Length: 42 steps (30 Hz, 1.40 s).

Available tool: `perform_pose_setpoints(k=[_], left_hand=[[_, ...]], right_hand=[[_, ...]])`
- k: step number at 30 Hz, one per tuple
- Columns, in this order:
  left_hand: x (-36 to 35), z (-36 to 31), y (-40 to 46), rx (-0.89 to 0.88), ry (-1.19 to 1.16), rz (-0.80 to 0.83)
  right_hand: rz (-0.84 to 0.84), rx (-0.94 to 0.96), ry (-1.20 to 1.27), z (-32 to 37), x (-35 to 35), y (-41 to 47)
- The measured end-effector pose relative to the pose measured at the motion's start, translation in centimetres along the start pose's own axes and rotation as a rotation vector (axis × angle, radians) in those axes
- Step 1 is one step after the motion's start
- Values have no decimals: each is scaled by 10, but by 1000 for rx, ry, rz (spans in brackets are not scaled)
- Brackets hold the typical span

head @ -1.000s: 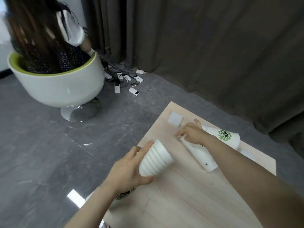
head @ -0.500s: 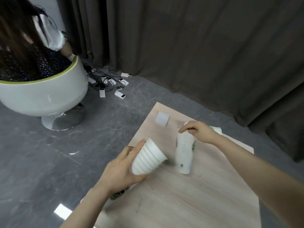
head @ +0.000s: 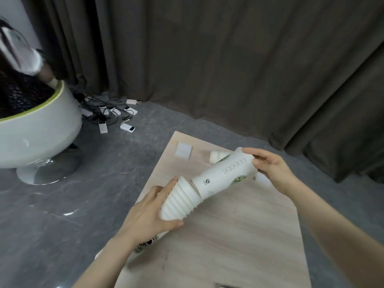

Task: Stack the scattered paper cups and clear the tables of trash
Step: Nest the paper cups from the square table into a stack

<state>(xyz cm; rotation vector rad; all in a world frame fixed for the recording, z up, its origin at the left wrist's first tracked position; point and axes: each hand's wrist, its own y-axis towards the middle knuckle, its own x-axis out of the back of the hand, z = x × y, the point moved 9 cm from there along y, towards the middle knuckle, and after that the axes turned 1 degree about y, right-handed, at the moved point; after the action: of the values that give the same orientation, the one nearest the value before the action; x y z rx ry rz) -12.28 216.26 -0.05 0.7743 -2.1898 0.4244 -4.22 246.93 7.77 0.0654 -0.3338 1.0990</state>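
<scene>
Two hands are in view, the left hand (head: 148, 213) and the right hand (head: 272, 169), over one wooden table (head: 239, 235). Two stacks of paper cups meet between them, the nested stack (head: 179, 201) on the left and the long stack (head: 223, 173) on the right, and one loose cup (head: 218, 156) lies at the far edge beside one white square of paper (head: 183, 151). On the floor far left stand one round chair (head: 37, 134) and about six small white chargers (head: 128, 128), the cables making an exact count uncertain.

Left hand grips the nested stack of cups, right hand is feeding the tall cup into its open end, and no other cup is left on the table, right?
Not quite. The head view shows another cup lying on its side on the table, behind the tall cup. The rest holds: the left hand grips the nested stack, and the right hand feeds the tall cup into it.
</scene>
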Motion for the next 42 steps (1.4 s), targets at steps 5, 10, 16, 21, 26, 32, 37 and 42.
perform_pose_setpoints(k=[5, 10, 16, 21, 26, 32, 37, 42], left_hand=[[-10, -20, 6, -51, 2, 29], [-24, -33, 11, -82, 14, 70], [-38, -45, 17, -95, 0, 79], [-49, -53, 26, -82, -31, 73], [-59, -57, 33, -70, -29, 75], [-67, -57, 41, -41, -45, 58], [-67, -52, 44, -6, -72, 25], [-65, -42, 43, 33, -75, -18]], right_hand=[[118, -42, 56, -4, -23, -20], [203, -61, 113, -12, -53, -39], [336, -39, 151, -14, -82, -58], [353, -61, 152, -23, -83, -57], [368, -68, 183, -35, -76, -53], [89, -97, 227, -71, -21, -24], [-241, -221, 54, -118, 42, 12], [-336, -235, -11, -131, 68, 58]])
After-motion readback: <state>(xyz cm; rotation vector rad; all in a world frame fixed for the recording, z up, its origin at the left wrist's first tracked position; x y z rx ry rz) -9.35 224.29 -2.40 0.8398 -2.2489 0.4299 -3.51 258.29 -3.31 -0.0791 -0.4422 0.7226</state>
